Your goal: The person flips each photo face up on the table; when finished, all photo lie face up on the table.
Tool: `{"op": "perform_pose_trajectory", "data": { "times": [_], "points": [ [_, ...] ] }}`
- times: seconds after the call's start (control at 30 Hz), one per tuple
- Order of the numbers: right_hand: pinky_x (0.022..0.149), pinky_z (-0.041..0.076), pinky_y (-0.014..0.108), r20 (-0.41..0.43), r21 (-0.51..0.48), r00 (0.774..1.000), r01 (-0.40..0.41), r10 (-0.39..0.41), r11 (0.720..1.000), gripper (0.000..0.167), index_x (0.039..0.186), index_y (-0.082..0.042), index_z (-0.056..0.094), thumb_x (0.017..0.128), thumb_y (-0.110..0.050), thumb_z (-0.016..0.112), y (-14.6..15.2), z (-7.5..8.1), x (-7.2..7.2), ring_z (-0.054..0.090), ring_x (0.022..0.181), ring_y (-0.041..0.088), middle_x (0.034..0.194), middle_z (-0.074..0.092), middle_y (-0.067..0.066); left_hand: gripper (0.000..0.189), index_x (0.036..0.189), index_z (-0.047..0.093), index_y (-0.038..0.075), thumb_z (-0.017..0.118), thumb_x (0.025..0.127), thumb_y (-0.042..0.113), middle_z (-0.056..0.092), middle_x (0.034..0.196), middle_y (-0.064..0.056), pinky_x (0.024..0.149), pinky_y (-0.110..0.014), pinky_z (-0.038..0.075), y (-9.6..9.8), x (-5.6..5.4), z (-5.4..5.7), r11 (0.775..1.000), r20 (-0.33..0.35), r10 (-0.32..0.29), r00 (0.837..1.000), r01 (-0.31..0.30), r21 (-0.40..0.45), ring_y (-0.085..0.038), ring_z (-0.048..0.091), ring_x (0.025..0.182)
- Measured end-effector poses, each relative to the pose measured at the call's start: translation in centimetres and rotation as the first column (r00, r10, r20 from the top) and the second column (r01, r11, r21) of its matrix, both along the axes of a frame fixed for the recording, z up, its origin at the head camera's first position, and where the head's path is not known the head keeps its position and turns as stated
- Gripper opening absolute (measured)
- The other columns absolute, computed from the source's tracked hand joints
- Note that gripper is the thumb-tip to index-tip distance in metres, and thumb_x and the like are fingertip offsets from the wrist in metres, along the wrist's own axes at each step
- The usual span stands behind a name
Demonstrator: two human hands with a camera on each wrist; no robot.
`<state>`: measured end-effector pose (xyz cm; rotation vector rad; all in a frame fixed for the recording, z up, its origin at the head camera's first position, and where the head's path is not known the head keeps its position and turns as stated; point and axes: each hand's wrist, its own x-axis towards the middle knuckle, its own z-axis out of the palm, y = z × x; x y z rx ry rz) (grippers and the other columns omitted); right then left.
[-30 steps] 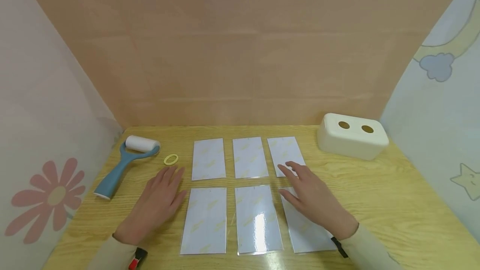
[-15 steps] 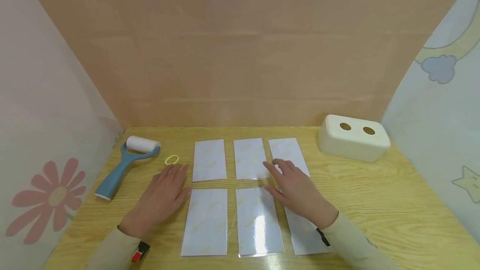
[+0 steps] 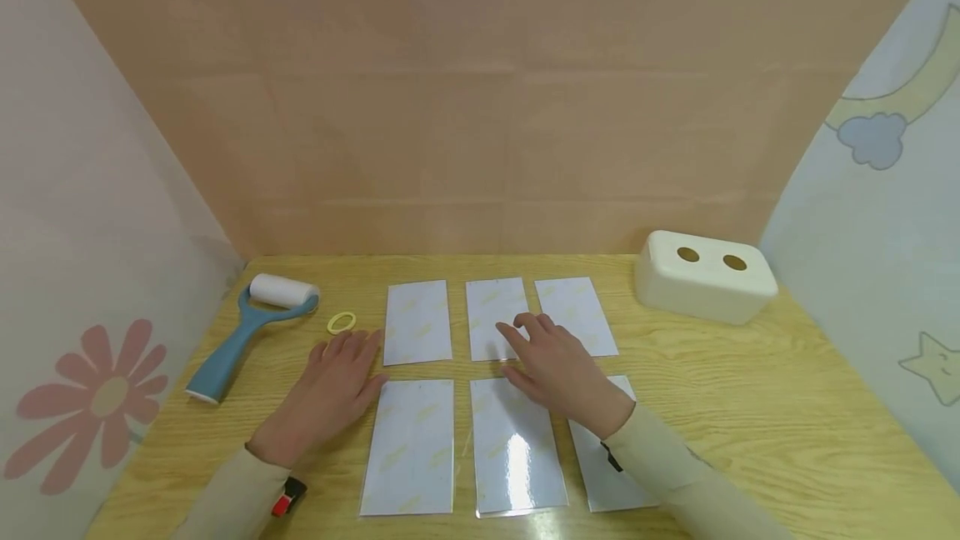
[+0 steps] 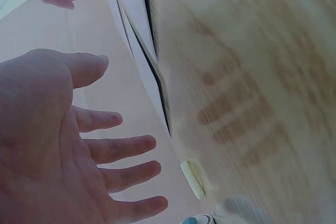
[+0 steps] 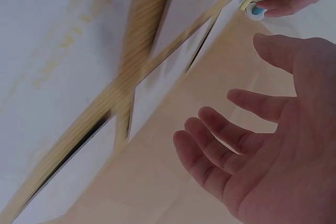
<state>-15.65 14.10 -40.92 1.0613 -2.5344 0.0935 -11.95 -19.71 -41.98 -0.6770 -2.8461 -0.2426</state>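
Observation:
Several white laminated cards with faint yellow marks lie flat in two rows on the table. My left hand hovers palm down left of the near-left card and far-left card, fingers relaxed and holding nothing. A small pale-yellow ring lies just beyond its fingertips. My right hand hangs over the middle column, between the far-middle card and the near-middle card. Its fingers bend loosely with nothing between them in the right wrist view. It partly hides the near-right card; the far-right card lies beyond.
A blue-handled roller with a white cylinder lies at the left. At the back right stands a cream box with two round holes on top. Brown paper covers the wall behind the wooden table; patterned walls flank both sides.
My right hand has moved left, from above the right-hand cards to the middle column. The left hand has drifted slightly right. Cards, ring, roller and box stay in place.

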Motion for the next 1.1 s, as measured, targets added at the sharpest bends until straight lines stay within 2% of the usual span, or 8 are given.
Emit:
{"op": "perform_pose_trajectory", "data": {
  "times": [0.23,0.63,0.87,1.1],
  "points": [
    [0.063,0.053,0.034,0.034,0.014,0.999,-0.001,0.000,1.000,0.051,0.128,-0.007,0.065,0.087,-0.033,0.080,-1.8,0.0,-1.3,0.057,0.088,0.027,0.112,0.062,0.013,0.056,0.143,0.047,-0.004,0.063,0.101,0.028,0.055,0.133,-0.026,0.096,-0.065,0.040,0.0,-0.6,-0.3,1.000,0.012,0.000,1.000,0.000,0.000,-0.047,0.050,0.124],
    [0.062,0.049,0.032,0.042,0.124,0.999,0.017,-0.022,0.992,0.044,0.122,-0.011,0.067,0.089,-0.040,0.076,-4.7,-0.2,-2.5,0.055,0.085,0.025,0.106,0.062,0.009,0.056,0.144,0.047,-0.005,0.062,0.101,0.027,0.056,0.133,-0.024,0.097,-0.064,0.040,0.6,-1.4,-0.6,0.999,0.068,-0.004,0.998,0.001,0.037,-0.045,0.049,0.126],
    [0.059,0.044,0.031,0.099,0.137,0.995,0.004,-0.017,0.991,0.036,0.108,-0.010,0.067,0.090,-0.039,0.075,-6.0,-0.5,-3.2,0.049,0.079,0.023,0.097,0.058,0.008,0.057,0.145,0.045,-0.005,0.061,0.102,0.028,0.054,0.134,-0.024,0.099,-0.064,0.039,1.4,-1.6,-0.5,0.999,0.131,0.009,0.991,-0.015,0.040,-0.044,0.047,0.128],
    [0.056,0.042,0.030,0.083,0.128,0.996,0.005,-0.016,0.992,0.030,0.106,-0.012,0.070,0.090,-0.037,0.074,-6.3,-0.9,-3.5,0.047,0.077,0.023,0.094,0.057,0.007,0.059,0.146,0.044,-0.006,0.061,0.102,0.031,0.053,0.137,-0.027,0.101,-0.066,0.037,2.0,-1.7,-0.5,0.998,0.175,0.029,0.984,-0.037,0.043,-0.048,0.043,0.132]
  ]
}}
